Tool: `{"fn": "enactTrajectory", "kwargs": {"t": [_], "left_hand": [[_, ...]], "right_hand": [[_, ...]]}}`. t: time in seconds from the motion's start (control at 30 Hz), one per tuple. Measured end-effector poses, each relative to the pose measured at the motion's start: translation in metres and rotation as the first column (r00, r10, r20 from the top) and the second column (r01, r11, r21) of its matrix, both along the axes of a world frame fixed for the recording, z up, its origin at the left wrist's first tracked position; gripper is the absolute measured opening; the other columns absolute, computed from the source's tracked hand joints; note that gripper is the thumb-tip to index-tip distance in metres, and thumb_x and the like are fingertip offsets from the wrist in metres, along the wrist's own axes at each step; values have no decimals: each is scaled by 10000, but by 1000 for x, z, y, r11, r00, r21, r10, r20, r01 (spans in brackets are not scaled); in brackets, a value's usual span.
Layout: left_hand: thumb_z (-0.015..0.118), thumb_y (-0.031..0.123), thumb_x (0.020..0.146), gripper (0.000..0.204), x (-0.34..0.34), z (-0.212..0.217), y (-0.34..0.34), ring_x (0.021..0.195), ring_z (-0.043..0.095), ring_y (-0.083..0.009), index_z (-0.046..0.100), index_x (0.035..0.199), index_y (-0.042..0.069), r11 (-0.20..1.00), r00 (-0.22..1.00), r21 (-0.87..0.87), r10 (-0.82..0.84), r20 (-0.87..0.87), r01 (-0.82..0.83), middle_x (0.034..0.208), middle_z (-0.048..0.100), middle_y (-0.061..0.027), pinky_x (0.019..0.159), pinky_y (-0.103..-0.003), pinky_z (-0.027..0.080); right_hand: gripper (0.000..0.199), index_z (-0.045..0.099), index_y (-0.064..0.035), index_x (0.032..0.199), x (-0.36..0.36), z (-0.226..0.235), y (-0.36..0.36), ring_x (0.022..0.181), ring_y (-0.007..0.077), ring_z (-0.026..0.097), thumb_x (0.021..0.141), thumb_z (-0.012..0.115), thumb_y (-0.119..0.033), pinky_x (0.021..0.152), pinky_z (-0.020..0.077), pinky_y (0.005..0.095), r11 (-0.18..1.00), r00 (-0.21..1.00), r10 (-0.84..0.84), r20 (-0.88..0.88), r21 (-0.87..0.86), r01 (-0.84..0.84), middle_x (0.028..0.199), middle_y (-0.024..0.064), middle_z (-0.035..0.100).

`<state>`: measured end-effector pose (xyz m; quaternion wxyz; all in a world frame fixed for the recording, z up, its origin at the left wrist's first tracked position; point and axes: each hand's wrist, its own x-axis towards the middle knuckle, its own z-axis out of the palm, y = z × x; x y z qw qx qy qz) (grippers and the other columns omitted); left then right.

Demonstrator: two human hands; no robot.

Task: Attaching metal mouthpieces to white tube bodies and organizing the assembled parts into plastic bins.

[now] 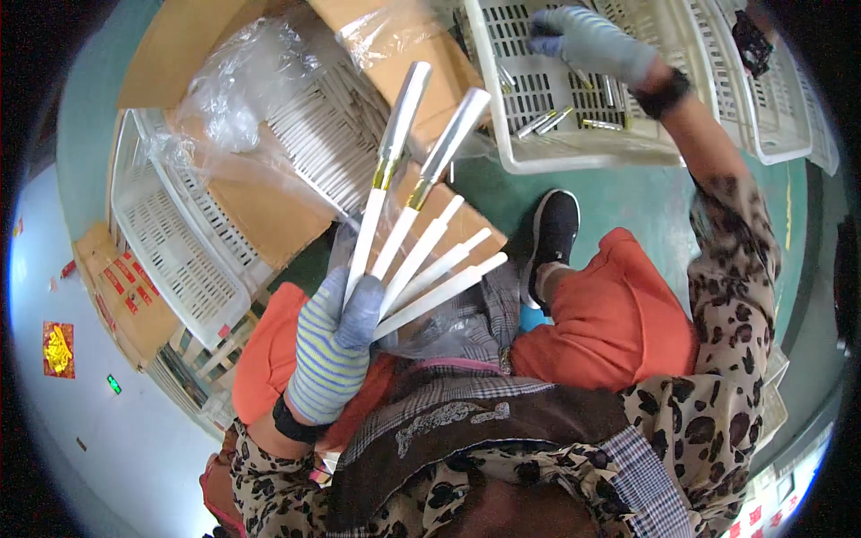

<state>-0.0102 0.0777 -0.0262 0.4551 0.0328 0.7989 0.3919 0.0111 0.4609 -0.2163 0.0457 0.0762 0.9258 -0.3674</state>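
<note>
White sticks (421, 260) fanned toward one o'clock from the left hand (334, 345), which was fisted around their bases, two capped in silver. Up at one o'clock, the right hand (583, 40) stretched into the white basket (538, 152), fingers curled over small metal caps (547, 121).

- My left hand (334, 345) wears a knitted glove striped in pale blue, lilac and yellow-green, with a black band at the wrist.
- My right hand (587, 40) wears a plain grey-blue knitted glove, with a black wrist strap just behind it.
- Both my sleeves are a leopard print, tan with dark brown blotches.
- I see orange trousers over my knees, a checked grey apron with a brown patterned panel, and one black shoe (553, 231).
</note>
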Motion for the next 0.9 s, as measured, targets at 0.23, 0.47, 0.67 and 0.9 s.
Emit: {"fn": "enactTrajectory", "kwargs": {"t": [0.23, 0.47, 0.67, 0.9], "left_hand": [[572, 288, 886, 268, -4, 9, 11, 652, 498, -68, 535, 949, 30, 985, 980, -75, 164, 117, -156, 731, 565, -21, 557, -233, 422], [551, 285, 894, 285, -10, 5, 4, 617, 517, -132, 528, 882, 2, 995, 1000, -98, 6, 22, -4, 669, 554, -78, 542, -280, 414], [554, 260, 892, 265, 0, -7, -17, 619, 541, -157, 539, 854, -2, 1000, 999, -20, -21, -36, 20, 674, 567, -101, 555, -313, 426], [573, 269, 878, 270, 5, -7, -13, 586, 544, -235, 540, 826, 6, 964, 963, -113, -253, -92, 242, 655, 549, -155, 549, -332, 424]], "right_hand": [[270, 592, -19, 1014, 15, -174, 44, 923, 352, 597, 806, 561, -189, 784, 484, 397, 801, 961, -121, 249, 596, -53, 1009, 195, 619], [390, 515, -57, 1186, -19, -49, 27, 617, 137, 525, 832, 594, -201, 568, 440, 279, 951, 952, -217, 218, -173, 256, 748, 27, 565], [194, 594, -22, 907, 54, 98, -77, 655, 92, 598, 790, 675, -154, 609, 509, 228, 614, 989, -126, 81, -776, 142, 752, 33, 614], [147, 591, -10, 886, 83, 99, -112, 650, 102, 612, 779, 678, -61, 608, 512, 231, 424, 969, -148, 195, -873, 241, 746, 55, 630]]}}
